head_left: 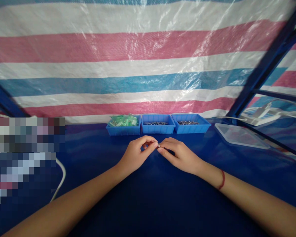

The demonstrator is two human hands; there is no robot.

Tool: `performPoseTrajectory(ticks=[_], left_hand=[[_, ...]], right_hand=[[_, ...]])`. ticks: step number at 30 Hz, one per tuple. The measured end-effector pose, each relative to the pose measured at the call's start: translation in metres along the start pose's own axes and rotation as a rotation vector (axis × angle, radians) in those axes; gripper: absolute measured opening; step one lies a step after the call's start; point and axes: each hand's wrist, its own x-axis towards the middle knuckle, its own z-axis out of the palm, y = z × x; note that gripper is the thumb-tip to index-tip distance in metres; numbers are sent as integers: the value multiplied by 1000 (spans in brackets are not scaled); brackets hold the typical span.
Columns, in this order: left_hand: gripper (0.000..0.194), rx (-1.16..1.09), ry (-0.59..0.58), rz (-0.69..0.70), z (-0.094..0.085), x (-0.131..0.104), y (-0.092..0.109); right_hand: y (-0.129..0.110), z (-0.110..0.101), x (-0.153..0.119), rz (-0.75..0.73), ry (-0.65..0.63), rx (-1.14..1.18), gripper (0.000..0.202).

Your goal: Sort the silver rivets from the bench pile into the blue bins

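Observation:
My left hand (137, 150) and my right hand (180, 154) meet fingertip to fingertip above the blue table. Between them is a small shiny metal piece (158, 145), mostly covered by the fingers, so its kind does not show. Both hands are closed in a pinch on it, thumbs toward me. Just beyond stand three blue bins in a row. Green plastic packets (123, 120) fill the left bin (124, 131). Thin metal rods or screws (156, 123) lie in the middle bin (158, 129). The right bin (193, 128) holds small metal parts (187, 122).
A clear plastic lid or tray (239, 136) lies at the right, near a white device (263, 113) with a cable. Dark blue frame posts (259, 65) rise at the sides. Behind the bins hangs a striped plastic sheet (138, 49). A white cable (62, 174) curves at the left beside a blurred-out area.

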Motion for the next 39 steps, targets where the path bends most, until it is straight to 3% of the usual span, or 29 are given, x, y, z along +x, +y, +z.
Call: performPoseTrajectory(ticks=[8, 14, 21, 24, 28, 32, 36, 39], left_hand=[[12, 11, 8, 1, 0, 0, 1], [11, 55, 32, 10, 0, 1, 0], [15, 72, -54, -36, 2, 1, -3], [25, 125, -85, 2, 4, -1, -5], [31, 325, -208, 176, 4, -4, -4], [36, 483, -352, 218, 4, -5, -1], [35, 530, -398, 205, 5, -5, -1], [33, 514, -336, 219, 7, -4, -3]], right_hand=[[1, 2, 1, 36, 88, 70, 16], [2, 3, 0, 92, 228, 107, 11], [1, -12, 2, -16, 239, 22, 17], [18, -27, 4, 64, 375, -110, 18], [64, -50, 0, 397, 615, -394, 21], [100, -65, -9, 559, 567, -626, 29], [96, -63, -8, 473, 601, -619, 26], [79, -55, -2, 341, 572, -551, 20]])
